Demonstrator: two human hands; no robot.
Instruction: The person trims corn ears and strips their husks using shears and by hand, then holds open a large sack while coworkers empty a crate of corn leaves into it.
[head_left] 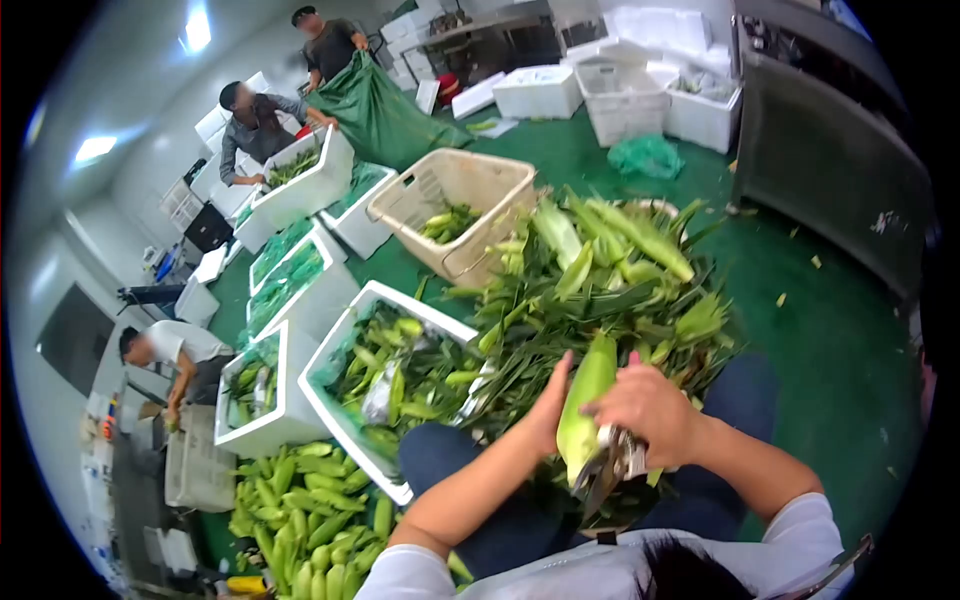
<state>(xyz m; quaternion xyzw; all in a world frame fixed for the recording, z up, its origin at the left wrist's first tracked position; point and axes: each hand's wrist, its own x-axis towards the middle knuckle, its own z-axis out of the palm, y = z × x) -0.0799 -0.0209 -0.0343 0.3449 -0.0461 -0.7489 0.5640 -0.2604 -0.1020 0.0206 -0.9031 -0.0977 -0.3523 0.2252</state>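
An ear of corn (588, 400) in pale green husk stands tilted in front of me, between my two hands. My left hand (547, 408) is closed around its left side, with most of the fingers hidden behind it. On the other side my right hand (650, 408) grips a metal cutting tool (612, 462) that looks like pruning shears. A bit of pink shows above that hand. The tool's dark blades lie by the corn's lower end. Below and beyond the hands spreads a heap of corn husks and leaves (560, 320), with more ears on top.
Trimmed ears (310, 520) are piled on the floor at lower left. A foam box (312, 372) with leafy corn stands left of my knees, a beige crate (480, 170) beyond. Three people work at the left and back, one with a green sack (385, 115). A metal cabinet (820, 170) stands right.
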